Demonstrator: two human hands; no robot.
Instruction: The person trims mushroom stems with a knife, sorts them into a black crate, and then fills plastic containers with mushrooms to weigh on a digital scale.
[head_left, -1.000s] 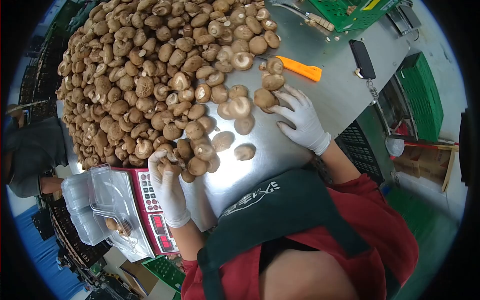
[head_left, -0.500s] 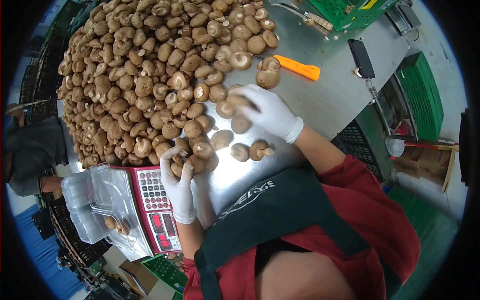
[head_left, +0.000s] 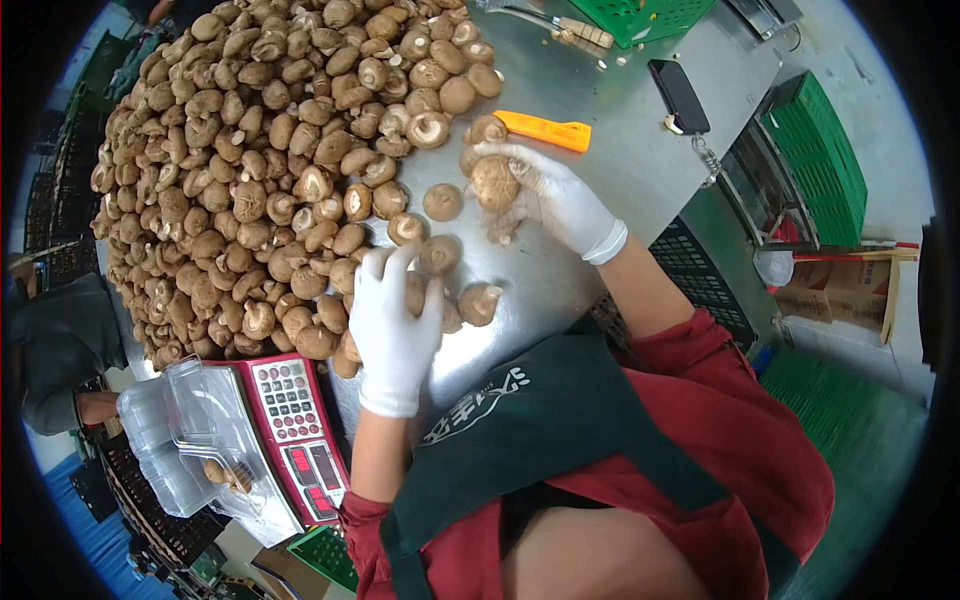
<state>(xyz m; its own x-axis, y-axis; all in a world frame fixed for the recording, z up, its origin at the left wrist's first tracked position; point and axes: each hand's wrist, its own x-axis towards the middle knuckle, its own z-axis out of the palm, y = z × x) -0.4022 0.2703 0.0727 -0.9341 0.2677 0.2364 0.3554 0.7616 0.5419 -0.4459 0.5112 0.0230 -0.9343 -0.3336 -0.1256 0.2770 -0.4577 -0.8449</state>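
Note:
My right hand [head_left: 565, 205], in a white glove, is closed around a brown shiitake mushroom [head_left: 495, 183], cap facing up. Another mushroom [head_left: 487, 129] rests just beyond its fingertips. My left hand [head_left: 393, 325], also gloved, curls its fingers and thumb around a shiitake mushroom that shows only partly between them. Close beside it lie loose mushrooms, one with its stem [head_left: 479, 304] towards the right and a blurred one [head_left: 439, 255]. A single mushroom [head_left: 442, 202] sits between the two hands. The large shiitake pile [head_left: 230, 190] fills the metal table's left side.
A red scale [head_left: 297, 430] carries clear plastic boxes [head_left: 205, 410], one with mushrooms inside. An orange-handled knife [head_left: 545, 130], a phone [head_left: 678, 97], a wooden-handled tool [head_left: 583, 32] and a green crate [head_left: 640, 15] are on the table [head_left: 620, 110]. Another person's sleeve [head_left: 65, 340] shows at left.
My left hand has moved right, away from the scale and pile edge, over the loose mushrooms. My right hand has turned and now shows a mushroom in its grip. The view has shifted slightly.

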